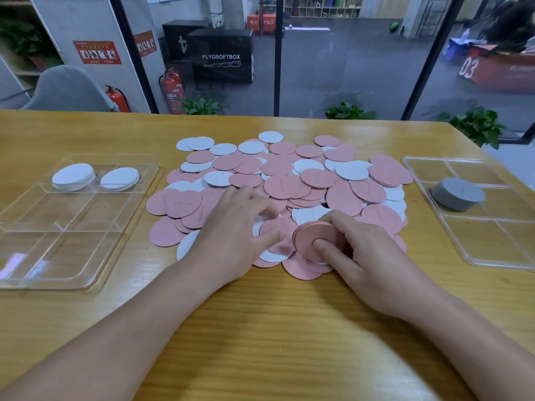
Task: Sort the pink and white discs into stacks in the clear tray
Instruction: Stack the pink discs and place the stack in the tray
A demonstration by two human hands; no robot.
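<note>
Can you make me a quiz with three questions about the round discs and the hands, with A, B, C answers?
1. Where are the sorted white stacks?
A. in the left tray
B. on the chair
C. on the floor

2. What colour is the stack held by the right hand?
A. white
B. pink
C. green

3. What is the left hand doing?
A. resting on the bare table
B. lifting a tray
C. reaching into the pile

Answers: 1 A, two white stacks sit in its far compartments. 2 B, the gripped discs are pink. 3 C, its fingers touch loose discs.

black box (221, 57) reads "plyosoftbox"; orange box (503, 72) shows "03".
</note>
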